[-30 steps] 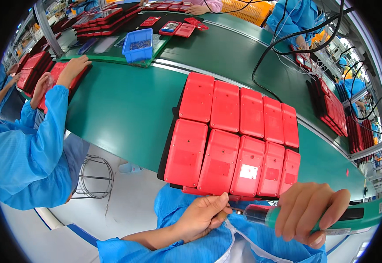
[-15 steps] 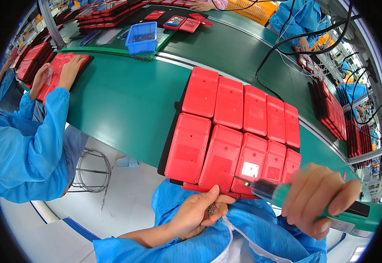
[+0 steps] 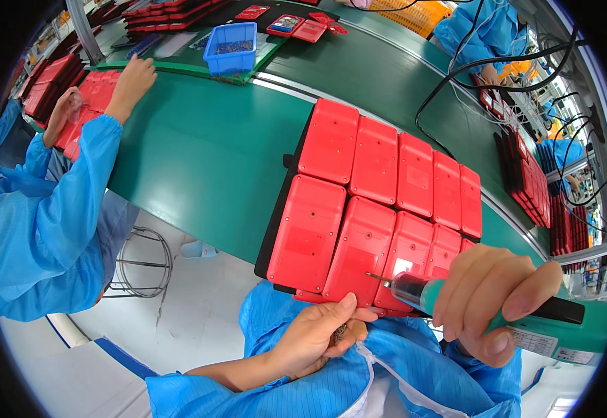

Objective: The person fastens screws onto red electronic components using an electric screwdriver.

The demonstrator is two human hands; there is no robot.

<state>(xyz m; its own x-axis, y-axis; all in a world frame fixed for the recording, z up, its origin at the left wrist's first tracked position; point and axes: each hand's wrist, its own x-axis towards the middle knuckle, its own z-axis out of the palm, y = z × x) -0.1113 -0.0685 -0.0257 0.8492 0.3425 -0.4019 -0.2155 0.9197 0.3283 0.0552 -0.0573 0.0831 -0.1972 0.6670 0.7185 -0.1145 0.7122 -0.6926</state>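
My right hand (image 3: 493,299) is closed around a green electric screwdriver (image 3: 575,331) with a dark nose. Its thin bit points left, its tip over the lower part of a red plastic housing (image 3: 361,240); whether it touches cannot be made out. Two rows of these housings lie face down on a black tray (image 3: 273,233) that reaches over the near table edge. My left hand (image 3: 308,339) is closed on a small bunch of screws (image 3: 340,333), partly hidden by the fingers. Its thumb and forefinger are at the tray's near edge, below the screwdriver's tip.
On the green table (image 3: 199,160), a blue bin (image 3: 231,52) of small parts stands at the back. To the left, a co-worker (image 3: 59,216) handles other red housings. Black cables (image 3: 512,73) hang at the upper right, near stacked red trays (image 3: 526,181).
My right hand and the screwdriver have moved slightly left. My left hand keeps its grip on the screws. The co-worker's right hand has lifted off the housings toward the back.
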